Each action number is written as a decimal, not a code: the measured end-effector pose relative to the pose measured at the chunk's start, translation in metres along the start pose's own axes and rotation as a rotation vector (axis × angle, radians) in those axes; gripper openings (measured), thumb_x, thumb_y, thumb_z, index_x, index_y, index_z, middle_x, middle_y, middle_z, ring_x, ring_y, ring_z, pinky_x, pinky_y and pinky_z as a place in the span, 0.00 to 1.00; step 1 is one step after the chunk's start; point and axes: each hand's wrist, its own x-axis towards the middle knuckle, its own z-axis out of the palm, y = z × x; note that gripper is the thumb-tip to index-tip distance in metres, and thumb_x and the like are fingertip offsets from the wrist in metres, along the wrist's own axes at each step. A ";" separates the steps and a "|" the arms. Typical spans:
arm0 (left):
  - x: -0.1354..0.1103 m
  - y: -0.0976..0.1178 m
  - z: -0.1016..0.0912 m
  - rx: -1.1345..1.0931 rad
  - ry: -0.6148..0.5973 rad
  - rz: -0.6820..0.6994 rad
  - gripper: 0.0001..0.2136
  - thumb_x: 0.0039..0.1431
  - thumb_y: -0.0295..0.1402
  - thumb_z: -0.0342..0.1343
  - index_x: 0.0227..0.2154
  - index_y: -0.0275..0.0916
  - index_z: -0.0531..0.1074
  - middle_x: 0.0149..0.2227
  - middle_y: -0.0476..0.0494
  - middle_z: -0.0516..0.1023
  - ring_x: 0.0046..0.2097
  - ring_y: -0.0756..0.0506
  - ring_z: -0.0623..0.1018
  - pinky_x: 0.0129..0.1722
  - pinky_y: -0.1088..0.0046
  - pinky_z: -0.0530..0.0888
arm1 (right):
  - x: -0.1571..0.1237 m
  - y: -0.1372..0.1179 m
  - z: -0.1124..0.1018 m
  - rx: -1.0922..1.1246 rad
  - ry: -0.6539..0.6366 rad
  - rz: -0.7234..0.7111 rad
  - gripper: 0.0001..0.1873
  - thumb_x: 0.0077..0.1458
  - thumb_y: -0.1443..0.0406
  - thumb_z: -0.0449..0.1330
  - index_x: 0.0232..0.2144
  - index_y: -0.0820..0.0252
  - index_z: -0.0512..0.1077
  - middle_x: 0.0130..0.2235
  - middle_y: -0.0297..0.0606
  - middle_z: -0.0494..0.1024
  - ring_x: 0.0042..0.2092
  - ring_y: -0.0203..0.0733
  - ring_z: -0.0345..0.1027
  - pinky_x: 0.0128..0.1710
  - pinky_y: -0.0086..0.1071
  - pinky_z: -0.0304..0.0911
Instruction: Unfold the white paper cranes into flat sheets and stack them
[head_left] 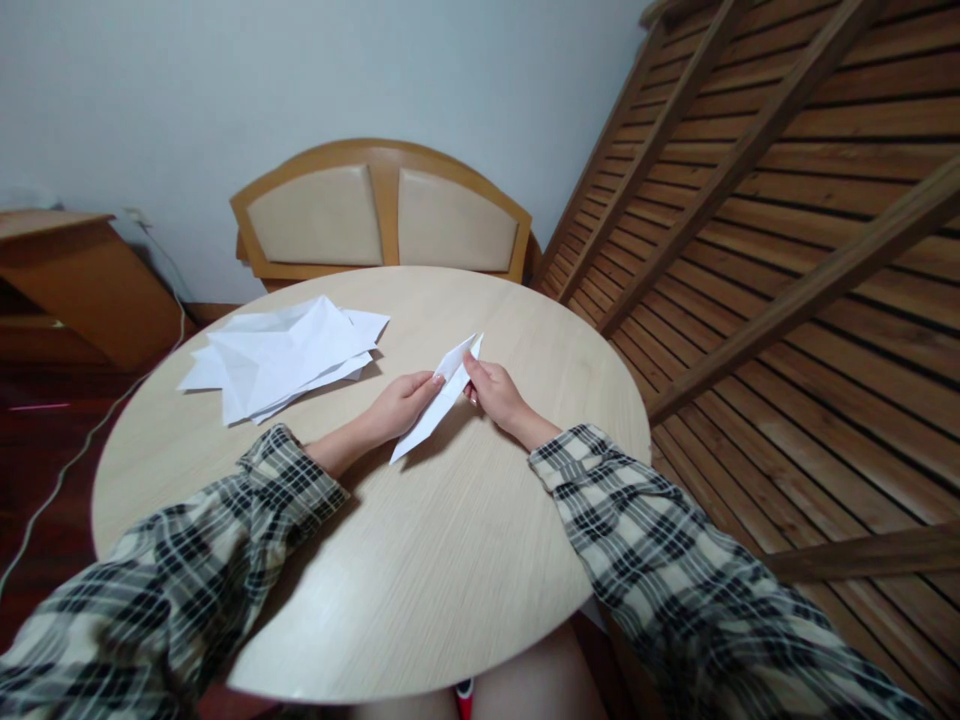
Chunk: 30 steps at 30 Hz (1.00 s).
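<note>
A folded sheet of white paper (429, 418) is held between my two hands, tilted above the middle of the round table. My left hand (401, 405) grips its left side, thumb on top and the other fingers hidden behind it. Near the paper's far end, my right hand (491, 388) pinches the right edge between thumb and fingers. The folded piece is long and narrow, with pointed ends. To the left lies a loose pile of white paper sheets (289, 350), creased and overlapping at different angles.
The round, light wood table (420, 580) fills the space before me. Behind it stands a padded headboard (315, 215) against the wall. Wooden slats (750, 250) rise on the right. A brown cabinet (67, 290) and a white cable (82, 440) are at the left.
</note>
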 end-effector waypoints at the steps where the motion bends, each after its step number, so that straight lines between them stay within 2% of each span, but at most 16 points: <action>1: 0.000 -0.001 0.000 0.017 0.000 -0.011 0.11 0.59 0.37 0.57 0.23 0.38 0.75 0.21 0.46 0.70 0.23 0.48 0.64 0.22 0.72 0.60 | 0.001 -0.001 -0.001 0.001 0.019 -0.028 0.35 0.52 0.32 0.48 0.19 0.56 0.62 0.20 0.31 0.62 0.23 0.34 0.55 0.24 0.31 0.52; 6: 0.000 -0.002 0.000 0.025 -0.036 -0.057 0.12 0.60 0.37 0.56 0.23 0.38 0.73 0.20 0.46 0.67 0.23 0.49 0.62 0.22 0.71 0.58 | 0.003 -0.005 -0.006 -0.038 0.110 -0.126 0.33 0.50 0.35 0.55 0.20 0.57 0.64 0.22 0.30 0.62 0.26 0.34 0.54 0.28 0.32 0.53; 13: -0.002 -0.003 0.000 0.032 -0.095 -0.023 0.13 0.59 0.40 0.57 0.22 0.39 0.71 0.20 0.47 0.67 0.23 0.49 0.62 0.22 0.71 0.58 | 0.003 -0.003 -0.010 -0.017 0.133 -0.075 0.34 0.55 0.36 0.50 0.16 0.56 0.60 0.18 0.29 0.59 0.23 0.34 0.54 0.26 0.32 0.51; 17: -0.003 -0.008 -0.001 0.116 -0.122 0.010 0.14 0.60 0.41 0.55 0.23 0.39 0.71 0.21 0.47 0.68 0.24 0.48 0.64 0.25 0.71 0.62 | 0.003 -0.004 -0.010 0.044 0.027 -0.029 0.31 0.52 0.37 0.56 0.20 0.57 0.64 0.20 0.30 0.63 0.25 0.34 0.56 0.26 0.31 0.53; 20: -0.003 -0.009 -0.001 0.213 -0.165 0.036 0.15 0.62 0.43 0.51 0.28 0.38 0.73 0.25 0.46 0.73 0.28 0.47 0.69 0.32 0.70 0.67 | 0.000 -0.007 -0.008 0.080 -0.100 -0.017 0.27 0.46 0.41 0.64 0.24 0.59 0.68 0.25 0.31 0.68 0.28 0.35 0.60 0.30 0.31 0.58; 22: -0.003 -0.007 -0.001 0.270 -0.194 0.037 0.16 0.64 0.43 0.48 0.31 0.37 0.73 0.29 0.45 0.75 0.31 0.46 0.70 0.36 0.69 0.68 | -0.002 -0.009 -0.007 0.075 -0.141 -0.017 0.25 0.45 0.44 0.65 0.25 0.59 0.68 0.26 0.32 0.70 0.30 0.36 0.62 0.32 0.31 0.60; 26: -0.003 -0.005 0.000 0.337 -0.203 0.023 0.16 0.64 0.43 0.45 0.30 0.37 0.71 0.29 0.45 0.74 0.31 0.46 0.70 0.36 0.68 0.68 | -0.004 -0.009 -0.005 0.003 -0.097 -0.059 0.24 0.49 0.44 0.62 0.23 0.59 0.67 0.26 0.32 0.70 0.30 0.36 0.62 0.32 0.31 0.60; 30: -0.003 -0.005 0.000 0.367 -0.211 0.020 0.16 0.64 0.43 0.44 0.26 0.39 0.67 0.25 0.48 0.69 0.28 0.48 0.67 0.33 0.69 0.67 | -0.004 -0.005 -0.004 -0.065 -0.031 -0.032 0.28 0.53 0.40 0.57 0.21 0.58 0.65 0.22 0.32 0.67 0.26 0.35 0.60 0.28 0.31 0.58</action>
